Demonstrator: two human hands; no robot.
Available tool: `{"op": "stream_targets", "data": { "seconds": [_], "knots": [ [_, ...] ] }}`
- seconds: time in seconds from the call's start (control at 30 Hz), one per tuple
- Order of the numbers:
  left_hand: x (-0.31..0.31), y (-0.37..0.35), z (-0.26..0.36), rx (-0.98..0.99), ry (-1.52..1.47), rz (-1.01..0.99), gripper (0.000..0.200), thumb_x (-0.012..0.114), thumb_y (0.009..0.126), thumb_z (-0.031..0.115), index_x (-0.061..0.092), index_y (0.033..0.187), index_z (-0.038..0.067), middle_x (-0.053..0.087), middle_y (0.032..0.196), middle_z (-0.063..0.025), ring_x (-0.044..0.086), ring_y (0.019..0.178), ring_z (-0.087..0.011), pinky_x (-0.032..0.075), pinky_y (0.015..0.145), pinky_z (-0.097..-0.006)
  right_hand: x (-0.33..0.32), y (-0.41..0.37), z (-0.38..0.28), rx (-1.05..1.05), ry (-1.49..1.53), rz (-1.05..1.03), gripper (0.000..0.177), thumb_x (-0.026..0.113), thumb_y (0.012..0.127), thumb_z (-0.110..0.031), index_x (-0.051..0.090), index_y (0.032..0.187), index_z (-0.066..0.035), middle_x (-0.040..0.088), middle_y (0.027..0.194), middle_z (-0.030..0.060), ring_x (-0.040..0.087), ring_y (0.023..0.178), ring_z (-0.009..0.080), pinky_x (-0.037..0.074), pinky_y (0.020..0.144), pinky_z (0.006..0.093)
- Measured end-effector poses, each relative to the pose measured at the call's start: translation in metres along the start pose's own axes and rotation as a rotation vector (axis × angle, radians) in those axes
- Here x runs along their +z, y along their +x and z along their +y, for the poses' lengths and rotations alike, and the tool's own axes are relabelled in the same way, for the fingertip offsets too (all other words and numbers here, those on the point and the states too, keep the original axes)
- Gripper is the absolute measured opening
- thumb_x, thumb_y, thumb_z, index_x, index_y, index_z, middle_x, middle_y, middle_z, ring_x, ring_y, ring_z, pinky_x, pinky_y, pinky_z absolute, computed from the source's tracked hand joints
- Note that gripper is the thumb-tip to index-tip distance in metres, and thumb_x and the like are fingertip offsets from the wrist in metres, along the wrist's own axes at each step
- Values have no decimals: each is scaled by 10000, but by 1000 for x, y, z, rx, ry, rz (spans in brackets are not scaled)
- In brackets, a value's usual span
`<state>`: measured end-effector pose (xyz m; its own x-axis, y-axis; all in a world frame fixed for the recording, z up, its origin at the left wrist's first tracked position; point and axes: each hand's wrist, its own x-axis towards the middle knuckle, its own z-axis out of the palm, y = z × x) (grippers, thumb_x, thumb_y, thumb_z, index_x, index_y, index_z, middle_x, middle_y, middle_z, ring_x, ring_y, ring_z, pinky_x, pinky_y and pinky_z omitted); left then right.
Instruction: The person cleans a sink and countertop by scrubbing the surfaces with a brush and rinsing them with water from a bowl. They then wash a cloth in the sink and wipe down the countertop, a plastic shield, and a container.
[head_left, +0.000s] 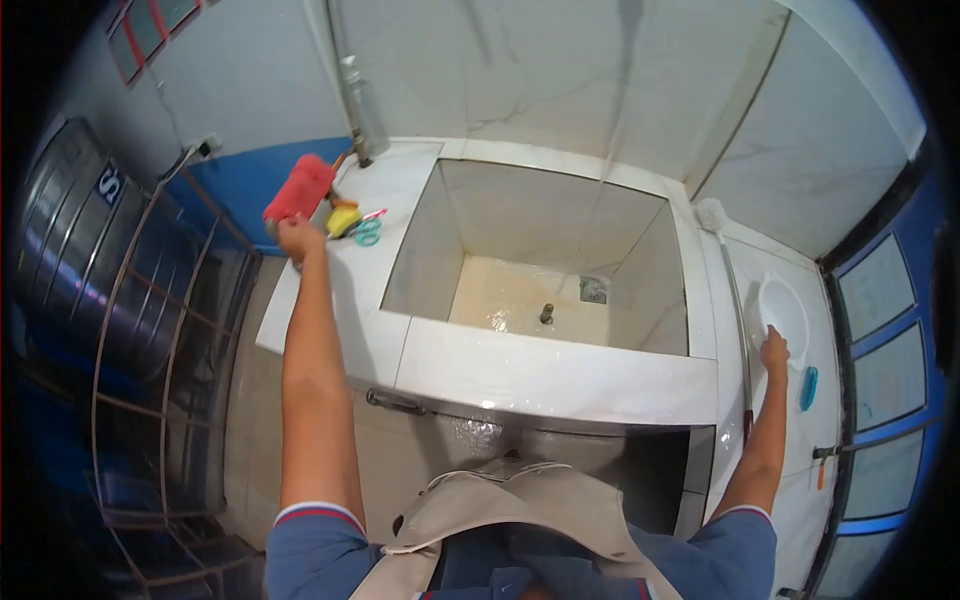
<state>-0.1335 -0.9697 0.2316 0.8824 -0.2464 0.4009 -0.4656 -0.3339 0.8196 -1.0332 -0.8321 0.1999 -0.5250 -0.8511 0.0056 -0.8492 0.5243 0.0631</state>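
Note:
My left hand [297, 238] is closed on a bright red, soft-looking cloth [302, 188] at the left end of the white counter. Close beside it lie a yellow sponge [344, 219] and teal-handled scissors [368, 233]. On the right-hand ledge, my right hand [774, 350] grips the near rim of a white plastic basin [786, 312]. A small teal object, perhaps a brush [809, 388], lies just right of that wrist.
A wet tiled sink [530, 290] is sunk into the counter [540, 365], with a short pipe stub [547, 313] and a drain [594, 289]. A long-handled white brush [711, 215] lies along the right ledge. A clear bottle [362, 100] stands back left. Left is a steel tank [95, 250] behind a metal frame.

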Motion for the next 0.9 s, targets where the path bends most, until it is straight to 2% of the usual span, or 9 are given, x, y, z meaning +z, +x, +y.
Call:
{"op": "stream_targets", "data": {
  "seconds": [0.07,0.13,0.2,0.3,0.43,0.6,0.77,0.83,0.9],
  "knots": [
    [7,-2,15,23,42,-48,231,611,782,264,589,795,34,626,879,-171,595,811,-349,455,693,-422,-17,5,-28,12,-157,77,578,537,741,-118,407,1303,-163,456,1273,190,400,1197,395,347,930,541],
    [-2,-3,65,395,-61,48,204,543,797,241,598,820,46,617,827,-175,578,780,-351,442,679,-436,-34,37,-60,-144,-241,305,603,533,740,-108,380,1322,-77,442,1266,236,340,1247,392,252,1033,508],
    [19,-2,116,548,-146,-6,199,525,798,225,597,829,42,611,829,-178,569,780,-353,433,683,-446,-51,93,-120,-382,116,284,464,528,711,-40,486,1168,33,493,1187,260,422,1170,381,347,984,429],
    [23,-43,208,664,-210,-154,208,494,809,205,589,874,32,596,863,-189,544,804,-375,416,712,-465,-113,104,-260,-671,262,176,206,525,671,-12,606,854,38,576,1000,265,549,947,393,446,839,419],
    [59,-121,280,859,-204,-193,227,459,846,229,541,880,20,589,803,-227,536,781,-431,411,687,-493,-160,92,-403,-769,1010,-319,266,479,780,-46,584,985,87,617,791,128,632,660,185,535,628,294],
    [152,-232,266,615,-479,-780,266,370,916,264,396,949,1,540,897,-326,505,835,-505,390,709,-536,-191,79,-454,-503,1359,-671,203,446,826,-24,548,934,115,592,820,153,638,678,211,558,645,278],
    [218,-324,251,247,-576,-1162,209,449,885,145,401,1022,-5,575,864,-192,580,742,-342,461,688,-405,-197,82,-445,-454,1353,-728,176,448,828,-20,531,900,118,590,833,164,645,704,232,567,664,288],
    [168,-329,290,-98,-613,-1671,174,462,843,45,462,1011,3,560,891,-78,536,753,-173,450,702,-282,-196,88,-442,-489,1351,-698,174,446,826,-32,541,897,95,588,823,149,629,685,226,553,643,289],
    [183,-342,291,49,-736,-1578,212,459,826,14,468,1037,26,558,894,-76,534,740,-160,452,676,-281,-189,91,-440,-535,1282,-623,181,452,828,-60,550,904,72,588,821,135,610,666,219,529,614,301]
  ]
}}
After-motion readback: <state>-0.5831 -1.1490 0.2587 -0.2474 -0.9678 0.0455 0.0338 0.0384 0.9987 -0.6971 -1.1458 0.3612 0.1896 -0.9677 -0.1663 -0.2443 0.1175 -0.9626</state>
